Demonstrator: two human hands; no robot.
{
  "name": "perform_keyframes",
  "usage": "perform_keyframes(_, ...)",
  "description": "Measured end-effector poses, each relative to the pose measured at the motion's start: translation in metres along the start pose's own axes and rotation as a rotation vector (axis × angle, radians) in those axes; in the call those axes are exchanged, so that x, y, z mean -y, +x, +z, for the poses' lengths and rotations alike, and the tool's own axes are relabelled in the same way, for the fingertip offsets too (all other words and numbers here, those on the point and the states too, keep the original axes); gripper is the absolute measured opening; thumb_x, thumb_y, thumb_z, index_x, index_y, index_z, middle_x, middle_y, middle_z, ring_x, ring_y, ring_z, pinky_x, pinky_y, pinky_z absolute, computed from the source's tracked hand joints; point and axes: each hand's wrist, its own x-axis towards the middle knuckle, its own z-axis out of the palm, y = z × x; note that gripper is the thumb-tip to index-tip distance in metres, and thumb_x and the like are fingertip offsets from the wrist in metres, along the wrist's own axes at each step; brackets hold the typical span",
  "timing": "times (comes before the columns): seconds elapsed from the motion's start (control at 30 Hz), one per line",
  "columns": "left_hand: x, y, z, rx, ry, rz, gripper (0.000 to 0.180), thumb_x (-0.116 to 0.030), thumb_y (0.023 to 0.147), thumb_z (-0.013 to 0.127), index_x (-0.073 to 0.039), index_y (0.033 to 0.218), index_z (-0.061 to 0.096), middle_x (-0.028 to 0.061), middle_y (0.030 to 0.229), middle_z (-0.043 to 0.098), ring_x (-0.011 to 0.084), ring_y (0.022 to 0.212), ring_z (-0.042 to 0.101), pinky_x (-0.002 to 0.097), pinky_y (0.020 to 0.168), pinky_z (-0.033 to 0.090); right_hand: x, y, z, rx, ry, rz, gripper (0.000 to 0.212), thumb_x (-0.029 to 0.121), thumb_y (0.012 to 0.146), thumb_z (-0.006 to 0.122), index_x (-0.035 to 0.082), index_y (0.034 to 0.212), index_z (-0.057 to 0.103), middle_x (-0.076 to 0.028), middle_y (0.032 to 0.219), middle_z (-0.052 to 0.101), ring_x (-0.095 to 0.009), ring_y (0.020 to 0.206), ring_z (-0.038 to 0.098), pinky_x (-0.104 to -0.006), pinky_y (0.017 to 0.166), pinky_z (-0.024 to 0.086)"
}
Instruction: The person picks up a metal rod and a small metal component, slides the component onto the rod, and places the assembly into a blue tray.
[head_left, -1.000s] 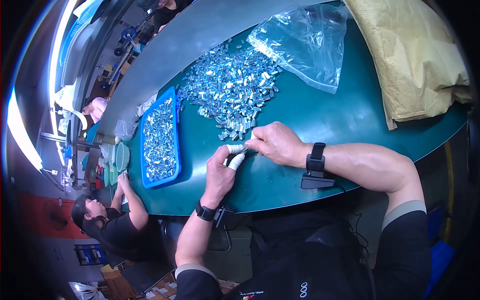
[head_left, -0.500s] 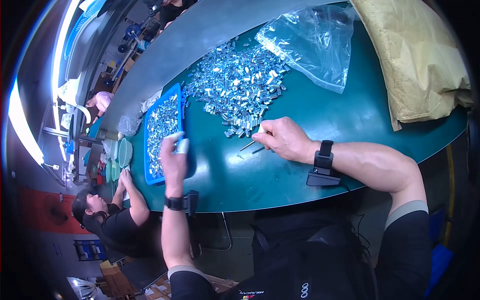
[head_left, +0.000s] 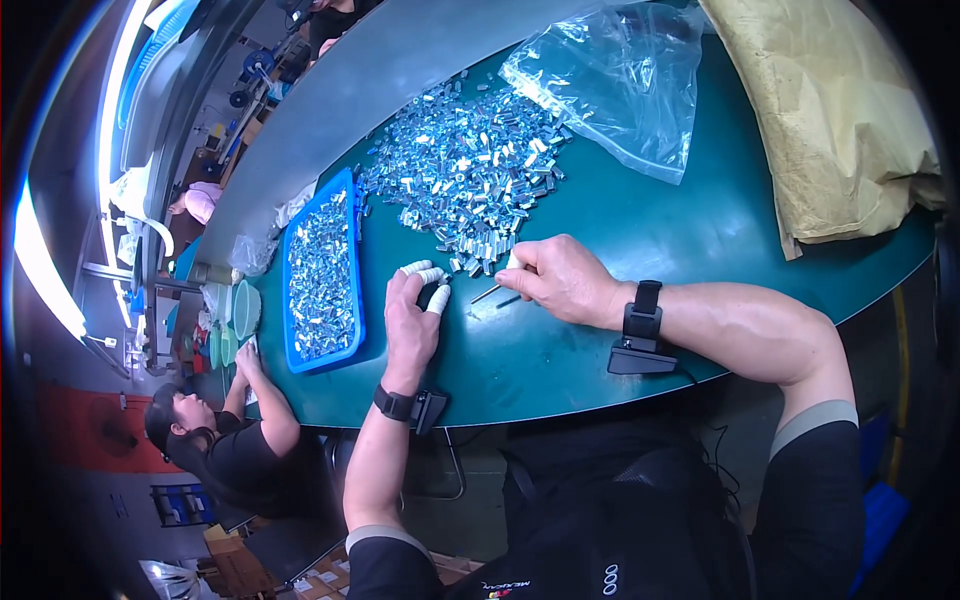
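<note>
Green tabletop (head_left: 640, 235) is being covered, upper ctr, by loose metal pcs (head_left: 470, 165); more are being held in blue tray (head_left: 359, 345), L of pile. Small metal pc (head_left: 446, 281) is being pinched btwn thumb & finger of L hand (head_left: 411, 325), near pile's close edge; white finger covers (head_left: 437, 300) are being worn. Thin rod (head_left: 485, 294) is being gripped narrowly by R hand (head_left: 575, 285), tip being pointed twd L, apart from pc. Clear bag (head_left: 620, 90) is being seen btwn pile & brown sack (head_left: 835, 120).
</note>
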Motion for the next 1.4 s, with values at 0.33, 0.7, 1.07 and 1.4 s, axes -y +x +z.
perform_keyframes(0.33, -0.044, -0.02, -0.012, 0.093, -0.368, -0.196, 0.019, -0.002, 0.091, 0.075, -0.001, 0.11, 0.071, 0.0062, 0.102, 0.073, 0.0156, 0.093, 0.068, 0.0289, 0.086, 0.053, 0.001, -0.001, 0.002, -0.041, 0.067, 0.015, 0.03, 0.029, 0.095, 0.07, 0.002, 0.081, 0.067, -0.019, 0.073, 0.067, -0.039, 0.07, 0.065, -0.0487, 0.065, 0.048)
perform_keyframes(0.7, -0.046, -0.027, 0.004, 0.13, -0.524, -0.273, 0.019, -0.004, 0.094, 0.074, -0.001, 0.112, 0.071, 0.0055, 0.104, 0.074, 0.0114, 0.092, 0.067, 0.0266, 0.081, 0.054, -0.001, -0.002, 0.002, -0.031, 0.042, -0.008, 0.032, 0.03, 0.095, 0.069, 0.002, 0.08, 0.067, -0.019, 0.072, 0.067, -0.039, 0.07, 0.065, -0.0487, 0.064, 0.048)
perform_keyframes(1.07, -0.034, -0.035, 0.016, 0.086, -0.747, -0.344, 0.02, -0.003, 0.095, 0.074, -0.001, 0.114, 0.07, 0.0028, 0.104, 0.074, 0.0095, 0.094, 0.067, 0.0253, 0.084, 0.053, 0.005, -0.001, -0.002, 0.083, 0.084, 0.036, 0.047, 0.036, 0.101, 0.063, 0.004, 0.068, 0.067, -0.01, 0.059, 0.065, -0.028, 0.056, 0.064, -0.044, 0.059, 0.049)
perform_keyframes(1.4, -0.04, -0.035, 0.014, 0.129, -0.774, -0.314, 0.018, -0.002, 0.095, 0.074, -0.001, 0.112, 0.069, 0.0027, 0.104, 0.073, 0.0096, 0.094, 0.067, 0.0259, 0.085, 0.054, 0.012, 0.0, -0.007, 0.168, 0.002, 0.045, 0.052, 0.042, 0.102, 0.061, 0.004, 0.067, 0.067, -0.009, 0.058, 0.064, -0.027, 0.055, 0.064, -0.0432, 0.06, 0.049)
